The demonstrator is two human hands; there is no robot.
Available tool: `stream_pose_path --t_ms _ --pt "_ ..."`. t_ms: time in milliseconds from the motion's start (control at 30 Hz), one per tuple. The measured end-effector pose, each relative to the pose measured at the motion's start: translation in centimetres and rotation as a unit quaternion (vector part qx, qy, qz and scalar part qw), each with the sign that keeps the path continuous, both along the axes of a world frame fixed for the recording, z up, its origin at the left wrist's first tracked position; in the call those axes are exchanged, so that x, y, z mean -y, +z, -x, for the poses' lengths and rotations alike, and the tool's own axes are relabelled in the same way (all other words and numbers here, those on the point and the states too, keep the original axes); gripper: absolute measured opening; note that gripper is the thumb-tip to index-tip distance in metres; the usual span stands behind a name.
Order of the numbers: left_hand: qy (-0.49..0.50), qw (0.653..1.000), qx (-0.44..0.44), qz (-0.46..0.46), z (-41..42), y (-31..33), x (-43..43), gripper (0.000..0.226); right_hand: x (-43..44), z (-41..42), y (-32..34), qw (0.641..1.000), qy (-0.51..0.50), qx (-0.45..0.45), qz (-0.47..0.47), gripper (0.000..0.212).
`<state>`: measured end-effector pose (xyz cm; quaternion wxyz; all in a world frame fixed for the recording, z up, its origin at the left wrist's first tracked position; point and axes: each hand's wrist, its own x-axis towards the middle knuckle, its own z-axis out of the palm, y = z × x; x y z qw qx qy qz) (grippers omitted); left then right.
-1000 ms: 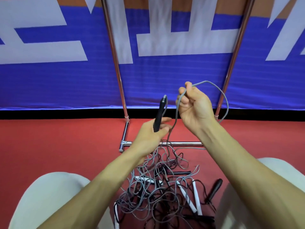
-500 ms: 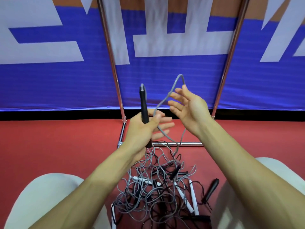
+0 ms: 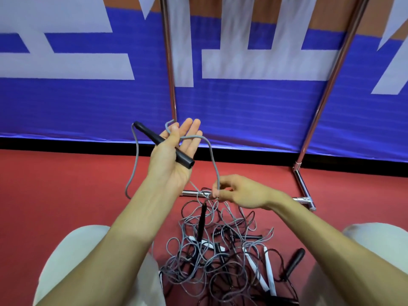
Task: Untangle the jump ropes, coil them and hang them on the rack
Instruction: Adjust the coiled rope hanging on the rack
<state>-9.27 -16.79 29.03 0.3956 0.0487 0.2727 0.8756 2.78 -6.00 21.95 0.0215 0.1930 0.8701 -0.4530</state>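
Now, head view | risk — grey rope draped over the straight fingers could slip off, or a hard tug could cinch the tangle on the floor at 6 o'clock | left hand palm-up, thumb pinning black handle | right hand at 5 o'clock of it — grip pinching the rope | rack at 12 o'clock

Rope tangle btwn knees, rack ahead

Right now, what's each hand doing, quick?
Left hand: thumb pins the black handle across the palm, fingers straight.
Right hand: pinches the grey rope.
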Motion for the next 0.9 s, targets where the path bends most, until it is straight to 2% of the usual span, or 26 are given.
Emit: stream_pose_path --t_ms 67,200,333,467,533,633,733,800,900 --pt "0.008 1.000 0.012 0.001 0.2 0.0 0.1 0.008 0.0 0.2 -0.3 0.999 -0.039 -0.004 0.000 0.014" --pt "0.014 1.000 0.007 0.022 0.3 -0.2 0.1 0.009 -0.7 0.1 0.3 0.975 -0.185 -0.070 0.100 0.021" --pt "-0.021 0.989 -0.099 0.111 -0.2 -1.1 -0.4 0.020 -1.5 -0.8 1.7 0.952 -0.246 -0.125 0.131 0.021" --pt "-0.085 0.951 -0.225 0.197 -1.6 -2.3 -0.9 0.030 -2.1 -1.8 3.6 0.911 -0.294 -0.207 0.205 0.019" --pt "-0.125 0.914 -0.302 0.241 -2.5 -2.8 -1.2 0.026 -2.4 -2.3 4.6 0.872 -0.323 -0.254 0.265 0.020" --pt "-0.204 0.866 -0.371 0.265 -3.9 -3.6 -1.6 0.025 -3.0 -2.8 5.7 0.787 -0.360 -0.314 0.390 0.019" --pt "-0.284 0.842 -0.381 0.255 -4.9 -3.9 -1.8 0.026 -3.5 -2.9 6.3 0.692 -0.392 -0.359 0.488 0.014" --pt "-0.313 0.829 -0.390 0.250 -5.4 -4.1 -1.9 0.024 -4.0 -3.0 6.4 0.636 -0.399 -0.384 0.538 0.021" --pt "-0.319 0.840 -0.369 0.239 -6.0 -4.2 -2.2 0.020 -4.5 -3.2 6.4 0.579 -0.402 -0.399 0.586 0.023"
